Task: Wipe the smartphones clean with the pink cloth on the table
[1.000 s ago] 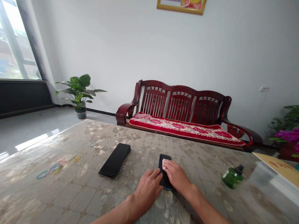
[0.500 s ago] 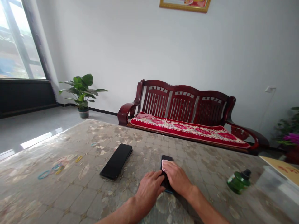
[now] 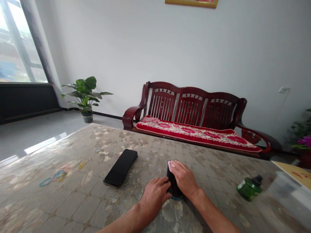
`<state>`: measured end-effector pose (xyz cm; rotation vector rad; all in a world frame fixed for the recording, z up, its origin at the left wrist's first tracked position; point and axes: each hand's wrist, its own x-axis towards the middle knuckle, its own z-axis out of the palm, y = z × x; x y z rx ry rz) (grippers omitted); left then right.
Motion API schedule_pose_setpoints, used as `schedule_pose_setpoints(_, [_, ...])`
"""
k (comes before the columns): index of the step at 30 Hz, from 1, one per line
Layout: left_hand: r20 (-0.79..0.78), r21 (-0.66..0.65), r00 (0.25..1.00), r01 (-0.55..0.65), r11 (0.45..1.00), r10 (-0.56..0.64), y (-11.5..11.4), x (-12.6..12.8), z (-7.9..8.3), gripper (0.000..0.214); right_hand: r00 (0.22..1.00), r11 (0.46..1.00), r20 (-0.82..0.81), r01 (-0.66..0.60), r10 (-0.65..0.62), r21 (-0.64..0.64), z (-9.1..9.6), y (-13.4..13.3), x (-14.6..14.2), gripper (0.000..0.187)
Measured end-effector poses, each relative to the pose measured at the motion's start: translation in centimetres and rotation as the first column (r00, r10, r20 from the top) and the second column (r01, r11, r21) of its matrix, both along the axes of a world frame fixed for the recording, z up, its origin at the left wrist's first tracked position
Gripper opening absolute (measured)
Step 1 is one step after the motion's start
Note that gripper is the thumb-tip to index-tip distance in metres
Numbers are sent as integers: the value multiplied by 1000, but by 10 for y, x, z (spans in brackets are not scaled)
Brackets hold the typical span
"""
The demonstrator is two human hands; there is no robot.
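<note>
A black phone [image 3: 173, 186] lies on the patterned table [image 3: 85, 200], mostly covered by my hands. My right hand [image 3: 185, 178] lies on top of it with fingers together, pressing a small pale cloth [image 3: 170, 164] against its far end. My left hand [image 3: 154, 194] rests curled against the phone's left edge, steadying it. A second, larger black phone [image 3: 120, 167] lies face up to the left, untouched.
Several coloured rubber bands [image 3: 57, 174] are scattered at the table's left. A green bottle [image 3: 249, 188] lies on its side at the right, beside a clear box [image 3: 289, 191]. Behind the table stand a red wooden bench [image 3: 194, 123] and a potted plant [image 3: 85, 95].
My right hand has slid the cloth a little further up the phone, and now covers more of it. The camera has tilted slightly; my left hand stays put.
</note>
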<state>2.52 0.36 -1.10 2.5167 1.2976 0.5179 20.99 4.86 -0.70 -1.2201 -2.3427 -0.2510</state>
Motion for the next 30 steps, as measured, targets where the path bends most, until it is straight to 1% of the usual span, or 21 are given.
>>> schedule_pose_setpoints(2, [11,20,1000,-4,1000,4,1,0,-3,28,999,999,27,19,-21,49,5,-9,3,41])
schedule_pose_setpoints(4, [22,40,1000,-8,999,7,1,1,-5,27,997,998,58,38,-41,45,10,-14,4,33])
schedule_pose_setpoints(8, [32,64,999,-5,998,3,1,1,-9,28,995,999,94,40,-36,-34,13,-16,1,16])
schedule_pose_setpoints(12, [43,75,999,-5,997,2,0,0,-10,28,997,992,15,70,-69,-108,11,-12,-2,8])
schedule_pose_setpoints(14, [45,74,999,-6,997,3,0,0,-10,28,998,993,24,63,-60,-100,10,-10,-3,10])
schedule_pose_setpoints(18, [45,60,999,-3,998,0,0,-1,-8,28,993,999,118,8,-4,-34,5,-8,-2,21])
schedule_pose_setpoints(21, [38,50,999,3,999,-5,-1,-1,-4,26,992,999,122,29,-26,-26,6,-7,-1,20])
schedule_pose_setpoints(23, [28,43,1000,8,999,-9,-1,-1,-2,24,992,998,121,39,-32,-55,11,-4,0,19])
schedule_pose_setpoints(27, [19,36,1000,18,999,-18,-1,-2,-2,22,987,980,138,-52,79,-190,23,9,3,20])
schedule_pose_setpoints(29, [19,40,1000,22,999,-22,-1,-2,-4,22,991,960,95,-66,95,-273,27,17,4,20])
schedule_pose_setpoints(30, [18,43,1000,23,999,-24,-1,-2,-4,21,996,947,53,-54,74,-316,28,21,4,19])
